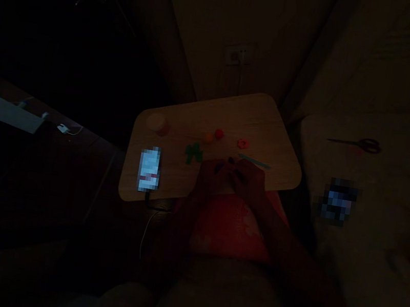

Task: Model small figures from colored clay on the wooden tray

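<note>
The scene is very dark. My left hand [211, 175] and my right hand [248, 179] meet over the near edge of a small wooden table [195, 115]. Their fingertips pinch together on something small and dark that I cannot make out. Just beyond the hands lie a green clay shape [193, 152], an orange lump [208, 137], a red ball [219, 134], a pink flower-like piece [243, 143] and a thin greenish stick [256, 161].
A lit phone [148, 169] lies on the table's left part, with a cable hanging from it. A pale round lump [157, 123] sits at the table's far left. Scissors [362, 144] and a blurred item [338, 201] rest on the bedding to the right. A red cushion [234, 228] lies under my arms.
</note>
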Demonstrator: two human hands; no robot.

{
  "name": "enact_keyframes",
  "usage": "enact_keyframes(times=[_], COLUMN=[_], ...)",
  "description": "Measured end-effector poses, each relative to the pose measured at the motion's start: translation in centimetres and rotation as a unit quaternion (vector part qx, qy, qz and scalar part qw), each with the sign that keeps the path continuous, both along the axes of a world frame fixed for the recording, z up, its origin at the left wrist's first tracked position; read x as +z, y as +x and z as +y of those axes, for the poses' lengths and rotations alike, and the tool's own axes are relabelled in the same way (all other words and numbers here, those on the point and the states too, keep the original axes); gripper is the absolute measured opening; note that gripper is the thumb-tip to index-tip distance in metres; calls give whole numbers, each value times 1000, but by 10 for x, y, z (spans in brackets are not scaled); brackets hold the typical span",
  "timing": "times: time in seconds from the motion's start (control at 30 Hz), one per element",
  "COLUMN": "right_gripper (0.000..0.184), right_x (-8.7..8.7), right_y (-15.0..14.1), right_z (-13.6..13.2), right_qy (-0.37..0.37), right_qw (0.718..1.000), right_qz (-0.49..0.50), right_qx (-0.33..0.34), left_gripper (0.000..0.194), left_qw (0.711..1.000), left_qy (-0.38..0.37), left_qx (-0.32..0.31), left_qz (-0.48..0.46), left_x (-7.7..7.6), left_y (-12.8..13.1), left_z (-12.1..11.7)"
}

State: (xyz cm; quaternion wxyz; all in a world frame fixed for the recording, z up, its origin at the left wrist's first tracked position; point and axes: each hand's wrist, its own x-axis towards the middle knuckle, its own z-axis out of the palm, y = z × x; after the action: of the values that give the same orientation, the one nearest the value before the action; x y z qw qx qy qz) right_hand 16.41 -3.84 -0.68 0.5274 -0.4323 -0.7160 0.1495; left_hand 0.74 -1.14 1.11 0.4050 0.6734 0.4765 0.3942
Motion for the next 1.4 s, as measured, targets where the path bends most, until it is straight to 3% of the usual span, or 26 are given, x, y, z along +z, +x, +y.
enact_keyframes(times=[0.27,0.43,0.6,0.93,1.13,1.23,1.4], right_gripper=[20,24,29,9,20,14,20], right_x=[7,10,8,1,-1,2,10], right_y=[-1,3,1,2,2,3,5], right_z=[0,2,4,5,5,4,4], right_qy=[-51,-84,-67,-137,-158,-140,-101], right_qw=[999,977,994,975,967,976,986], right_qz=[11,108,53,156,165,145,121], right_qx=[-7,-163,-61,-78,-110,-83,-53], left_gripper=[38,41,30,25,21,18,15], left_qw=[998,988,993,998,998,998,999], left_qy=[-4,-60,-36,-4,6,10,9], left_qx=[55,132,87,55,50,46,39], left_qz=[-3,-56,-69,-38,-30,-32,-34], left_x=[-10,-11,-4,-5,-5,-5,-6], left_y=[0,-7,-7,-5,-5,-5,-5], left_z=[2,4,3,3,3,3,3])
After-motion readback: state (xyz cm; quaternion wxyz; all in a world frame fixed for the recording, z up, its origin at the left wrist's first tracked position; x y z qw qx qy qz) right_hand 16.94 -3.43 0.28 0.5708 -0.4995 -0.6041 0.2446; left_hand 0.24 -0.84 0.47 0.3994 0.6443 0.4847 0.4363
